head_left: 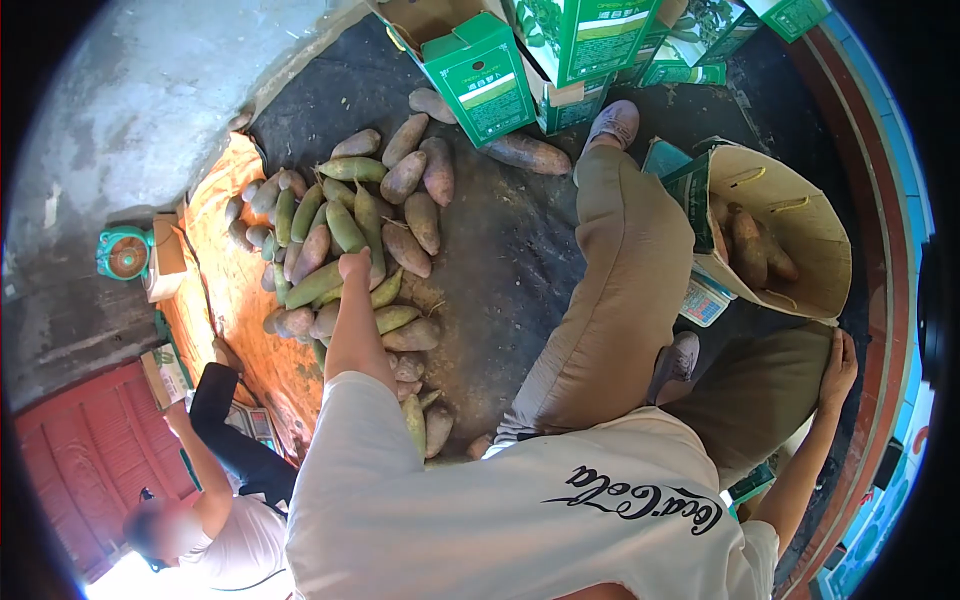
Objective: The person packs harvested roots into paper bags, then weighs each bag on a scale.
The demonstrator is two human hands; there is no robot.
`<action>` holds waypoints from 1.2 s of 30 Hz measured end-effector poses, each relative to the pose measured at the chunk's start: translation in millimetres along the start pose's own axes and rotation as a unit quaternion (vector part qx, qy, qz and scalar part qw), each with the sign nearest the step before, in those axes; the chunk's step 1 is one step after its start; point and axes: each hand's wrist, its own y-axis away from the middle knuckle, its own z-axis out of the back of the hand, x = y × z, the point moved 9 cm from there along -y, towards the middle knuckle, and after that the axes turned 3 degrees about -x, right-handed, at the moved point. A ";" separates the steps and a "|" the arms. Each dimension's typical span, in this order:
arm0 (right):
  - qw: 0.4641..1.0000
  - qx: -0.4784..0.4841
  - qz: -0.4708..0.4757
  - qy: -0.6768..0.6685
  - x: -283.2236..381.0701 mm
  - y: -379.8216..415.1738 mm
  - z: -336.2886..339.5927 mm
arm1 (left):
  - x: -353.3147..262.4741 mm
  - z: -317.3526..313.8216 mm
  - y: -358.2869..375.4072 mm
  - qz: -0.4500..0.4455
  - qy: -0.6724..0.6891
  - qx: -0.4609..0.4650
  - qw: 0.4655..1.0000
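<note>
My left hand [354, 264] reaches into a pile of long roots and is closed around the lower end of a green radish [345, 228]. More green radishes [316, 285] and reddish-brown roots [404, 249] lie around it. My right hand [841, 368] rests on my right knee, with its fingers laid along the trouser leg, holding nothing. Close to that knee stands an open carton [780, 187] with several reddish-brown roots [748, 246] inside. Beneath the carton, part of a scale [705, 301] with a keypad shows.
Green printed cartons [487, 85] stand at the top, and a single root [527, 153] lies near my shoe. At the lower left sits another person [230, 530] holding a box. A teal fan [125, 254] is by the wall. An orange sheet [245, 345] lies under part of the pile.
</note>
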 end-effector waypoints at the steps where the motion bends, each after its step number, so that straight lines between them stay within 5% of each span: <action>1: 1.000 0.003 -0.003 0.000 -0.8 0.4 0.0 | -6.4 7.2 3.0 -0.043 -0.053 -0.023 0.997; 3: 1.000 -0.008 -0.001 -0.011 -6.0 0.3 0.6 | -17.2 17.4 7.1 -0.118 -0.108 -0.070 0.985; 6: 1.000 -0.012 -0.008 -0.011 -8.4 -0.4 -1.4 | 27.6 -19.2 -51.9 -0.079 0.055 0.083 0.992; 9: 1.000 -0.023 -0.011 -0.009 -4.0 2.5 -2.6 | 0.7 5.8 20.3 -0.058 0.129 0.193 0.971; 14: 0.999 -0.038 -0.006 -0.023 -1.7 2.8 -7.3 | -19.8 15.5 103.9 -0.121 0.089 0.170 0.974; 18: 0.998 -0.052 0.010 -0.044 -12.3 3.4 -7.0 | 20.9 -25.8 137.8 -0.135 0.095 0.219 0.962; 24: 0.996 -0.065 0.011 -0.061 -8.9 8.1 -5.5 | 84.7 -61.4 214.5 0.051 0.157 0.273 0.948; 30: 0.994 -0.089 0.050 -0.026 9.1 16.6 -0.9 | 110.4 -82.0 245.0 0.213 0.362 0.367 0.830; 36: 0.965 -0.152 0.214 0.026 88.8 48.1 12.7 | 110.0 -69.2 259.7 0.179 0.374 0.427 0.804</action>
